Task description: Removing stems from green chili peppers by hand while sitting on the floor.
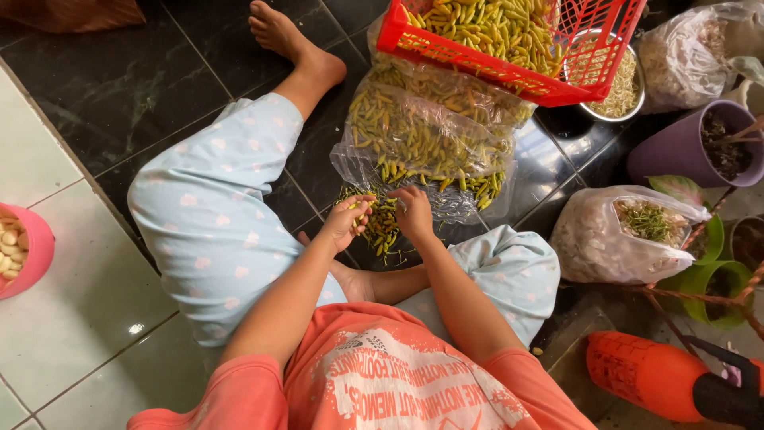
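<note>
The person is sitting on a dark tiled floor (143, 87), legs folded, in pale blue patterned trousers and an orange shirt; both hands are working at a small heap of green chillies (383, 225) lying on the tiles between the knees. The left hand (348, 220) is curling its fingers closed around one yellowish chilli (358, 212), pinching it at the near edge of the heap; the right hand (413, 213) is resting palm down on the heap's far side, fingers bent over the chillies — whether it is gripping one I cannot tell. The two hands are sitting just beside each other, close but not touching.

Just beyond the heap a clear plastic bag (426, 131) full of green and yellow chillies is lying open on the floor, its mouth spilling toward the hands; a red plastic basket (589, 48) heaped with more chillies is resting tilted on top of that bag. Behind the basket a metal bowl (625, 91) is showing pale stalks; to the right another plastic bag (605, 239) is holding green stems. At the left edge a pink bowl (32, 247) is holding pale peeled cloves; at the lower right an orange sprayer (649, 374) is lying on the floor.
</note>
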